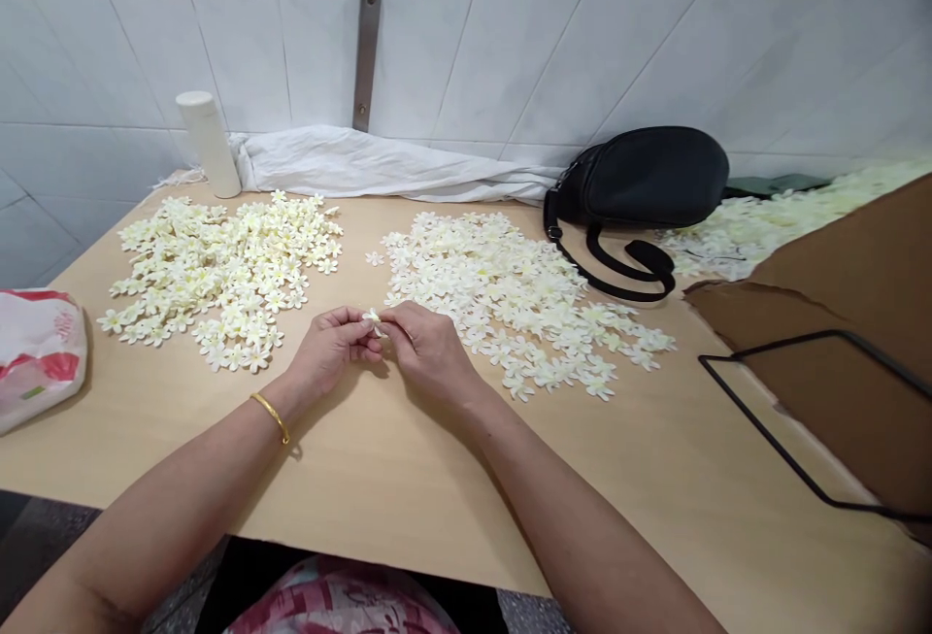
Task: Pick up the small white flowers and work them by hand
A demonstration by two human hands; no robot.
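My left hand [339, 348] and my right hand [429, 348] meet just above the table, between two heaps of flowers. Pinched between their fingertips is one small artificial flower [374, 319] with pale petals. Thumb and forefinger of each hand are closed on it, and the fingers partly cover it. On the left lies a pile of cream-yellow flower heads [218, 265]. A pile of whiter flower heads [495, 284] spreads to the right, close to my right hand. One loose flower [374, 258] rests beyond my hands, between the piles.
A white bottle [210, 144] and a white cloth [393, 163] stand along the tiled wall. Farther right are a black bag [648, 178] with its strap, more flowers [757, 221], torn cardboard [859, 323] and a black wire frame [772, 450]. A red-and-white package [40, 357] sits at the left edge.
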